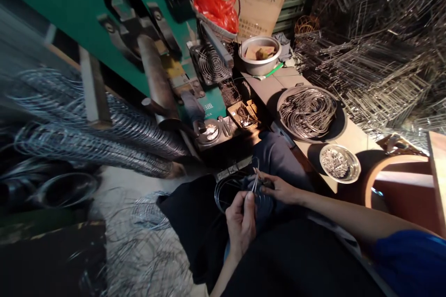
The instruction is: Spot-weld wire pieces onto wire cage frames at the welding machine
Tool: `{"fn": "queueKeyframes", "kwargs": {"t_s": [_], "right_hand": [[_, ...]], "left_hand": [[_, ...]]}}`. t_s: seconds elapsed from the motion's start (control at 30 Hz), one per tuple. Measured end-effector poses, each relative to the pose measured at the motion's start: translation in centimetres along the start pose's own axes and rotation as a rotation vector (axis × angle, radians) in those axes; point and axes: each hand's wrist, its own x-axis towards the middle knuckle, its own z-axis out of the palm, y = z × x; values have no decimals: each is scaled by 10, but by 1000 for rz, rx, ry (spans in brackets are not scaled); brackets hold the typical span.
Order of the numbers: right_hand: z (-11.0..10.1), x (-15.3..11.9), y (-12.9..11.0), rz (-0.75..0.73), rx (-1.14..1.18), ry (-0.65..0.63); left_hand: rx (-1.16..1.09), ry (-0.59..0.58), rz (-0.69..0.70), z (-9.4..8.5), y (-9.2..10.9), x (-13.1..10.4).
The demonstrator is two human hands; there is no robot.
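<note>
Rings of wire point(139, 148) lie in long rows, well left of my landmark, the wide pan point(340, 124) heaped with bent wires. Left of the pan and lower down, dark hoops point(220, 191) rest at my lap, beside the hands. My left hand point(241, 220), below and left of the pan, pinches thin pale pieces point(255, 184) between thumb and forefinger. If that pinch loosens, or the pieces roll against each other, I judge they could slip among the hoops and be hard to pick out. Nearer the pan, my right hand point(278, 189) has its fingers curled by the upper ends; I cannot tell exactly what they grasp. Uneven pull between the hands might bend or skew the pieces. Just below the pan's right side, a small bowl point(343, 181) of short metal bits sits near the bench edge; my forearm, lifted carelessly, could tip it.
</note>
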Motion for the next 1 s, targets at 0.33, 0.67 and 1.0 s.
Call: {"fn": "queueKeyframes", "kwargs": {"t_s": [0.33,0.67,1.0], "right_hand": [[5,12,12,-24,-45,57],[-21,-36,-59,254,-206,-27],[-52,-55,-107,511,-409,-187]], "left_hand": [[25,29,-3,-3,-2,2],[82,-3,55,7,-1,-8],[158,-85,98,6,-3,-4]]}}
